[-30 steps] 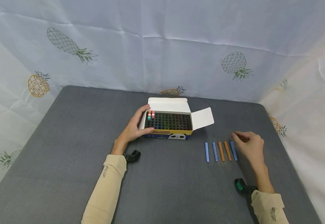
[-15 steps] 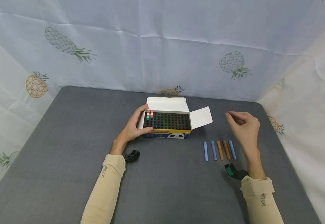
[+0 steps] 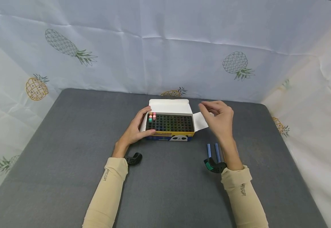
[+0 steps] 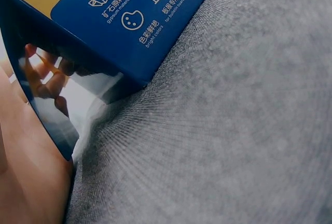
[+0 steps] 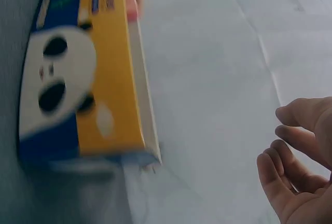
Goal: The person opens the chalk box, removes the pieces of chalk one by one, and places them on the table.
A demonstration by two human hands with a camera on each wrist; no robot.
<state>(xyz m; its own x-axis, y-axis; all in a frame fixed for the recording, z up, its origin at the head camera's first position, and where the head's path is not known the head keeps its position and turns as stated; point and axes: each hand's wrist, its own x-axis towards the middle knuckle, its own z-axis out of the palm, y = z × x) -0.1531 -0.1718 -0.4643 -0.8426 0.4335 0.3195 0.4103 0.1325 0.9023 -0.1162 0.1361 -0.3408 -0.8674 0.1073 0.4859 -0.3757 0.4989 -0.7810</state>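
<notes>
An open chalk box (image 3: 162, 134), yellow and blue with a panda face, stands on the grey table. My left hand (image 3: 133, 129) grips its left end, thumb along the front. Several pink, orange and teal chalk sticks (image 3: 150, 120) poke up at the left of its black holed insert. Above the right flap (image 3: 200, 122) hovers my right hand (image 3: 221, 118). In the right wrist view, that hand (image 5: 298, 162) has loosely bent fingers, and I see nothing between them. Two blue chalk sticks (image 3: 217, 152) lie beneath the right wrist; the forearm covers most of the others.
A white lid (image 3: 170, 106) stands raised at the back of the box. Black cameras sit on both wrists (image 3: 133, 159). A white pineapple-print cloth (image 3: 182, 66) hangs behind the grey table (image 3: 77, 142) and at its sides.
My right hand has risen from beside the row of blue and orange chalk sticks and moved left to the box's right flap. The left hand still holds the box.
</notes>
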